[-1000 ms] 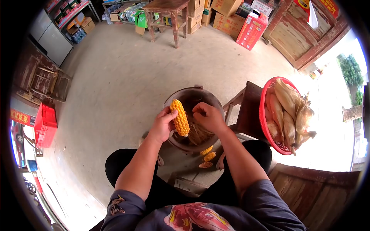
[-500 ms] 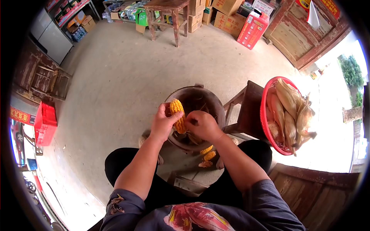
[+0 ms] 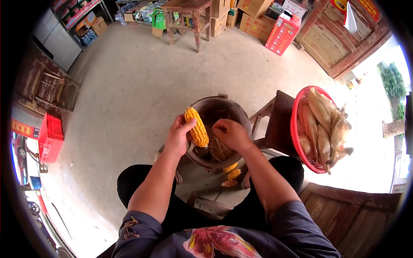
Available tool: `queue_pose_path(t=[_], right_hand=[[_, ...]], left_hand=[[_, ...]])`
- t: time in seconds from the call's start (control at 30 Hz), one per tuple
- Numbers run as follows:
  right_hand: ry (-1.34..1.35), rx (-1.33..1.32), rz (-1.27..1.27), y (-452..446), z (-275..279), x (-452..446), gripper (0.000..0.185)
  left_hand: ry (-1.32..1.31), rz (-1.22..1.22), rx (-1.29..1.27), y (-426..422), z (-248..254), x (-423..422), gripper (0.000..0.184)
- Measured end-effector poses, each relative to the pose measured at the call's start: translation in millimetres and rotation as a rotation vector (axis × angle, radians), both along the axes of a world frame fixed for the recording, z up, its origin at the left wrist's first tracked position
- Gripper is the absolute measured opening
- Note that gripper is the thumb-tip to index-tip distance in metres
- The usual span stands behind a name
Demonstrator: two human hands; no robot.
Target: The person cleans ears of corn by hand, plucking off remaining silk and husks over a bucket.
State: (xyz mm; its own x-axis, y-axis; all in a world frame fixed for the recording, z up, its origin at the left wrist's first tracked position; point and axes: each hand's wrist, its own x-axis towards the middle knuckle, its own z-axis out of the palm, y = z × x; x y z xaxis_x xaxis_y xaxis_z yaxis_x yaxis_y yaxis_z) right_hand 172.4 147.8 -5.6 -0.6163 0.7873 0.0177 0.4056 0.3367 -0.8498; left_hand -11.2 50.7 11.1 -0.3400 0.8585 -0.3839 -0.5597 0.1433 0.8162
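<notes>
My left hand [image 3: 177,136] is wrapped round a husked ear of yellow corn [image 3: 197,127], held tilted over a dark round tub [image 3: 244,112]. To the right of the ear, apart from it, my right hand [image 3: 233,135] hovers above the tub with its fingers curled together. Whatever those fingers pinch, if anything, is too small to make out. Dry husk strips [image 3: 219,149] lie inside the tub. On the floor just below its rim are several yellow corn pieces [image 3: 234,173], partly hidden by the tub.
A red plastic basket [image 3: 294,129] full of corn in dry husks [image 3: 319,114] stands at my right, beside a dark wooden stool [image 3: 278,124]. A wooden table [image 3: 183,6] and cardboard boxes [image 3: 257,26] stand at the back. Red crates [image 3: 50,139] are at the left.
My right hand has come off the ear and moved slightly up and right. The ear has tipped further left in my left hand, and more of the husk in the tub shows.
</notes>
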Motion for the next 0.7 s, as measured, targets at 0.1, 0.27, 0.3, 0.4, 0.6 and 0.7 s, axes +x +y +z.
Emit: queue_pose_path(t=[0.1,0.27,0.3,0.4,0.6,0.7], right_hand=[[0.018,-0.154,0.063,-4,16,-3,0.015],[0.16,-0.131,0.111,-13,16,-7,0.014],[0.14,-0.096,0.088,-15,13,-7,0.014],[0.089,-0.007,0.057,-19,9,-7,0.014],[0.018,0.19,0.059,-19,3,-8,0.015],[-0.016,0.222,-0.002,-8,-7,-6,0.015]], left_hand=[[-0.016,0.007,0.004,0,3,1,0.035],[0.22,0.012,0.078,2,-14,4,0.04],[0.22,0.01,0.077,2,-15,6,0.04],[0.302,0.024,0.075,2,-18,10,0.043],[0.417,-0.009,0.058,2,-26,10,0.044],[0.339,-0.079,0.039,1,-17,10,0.044]])
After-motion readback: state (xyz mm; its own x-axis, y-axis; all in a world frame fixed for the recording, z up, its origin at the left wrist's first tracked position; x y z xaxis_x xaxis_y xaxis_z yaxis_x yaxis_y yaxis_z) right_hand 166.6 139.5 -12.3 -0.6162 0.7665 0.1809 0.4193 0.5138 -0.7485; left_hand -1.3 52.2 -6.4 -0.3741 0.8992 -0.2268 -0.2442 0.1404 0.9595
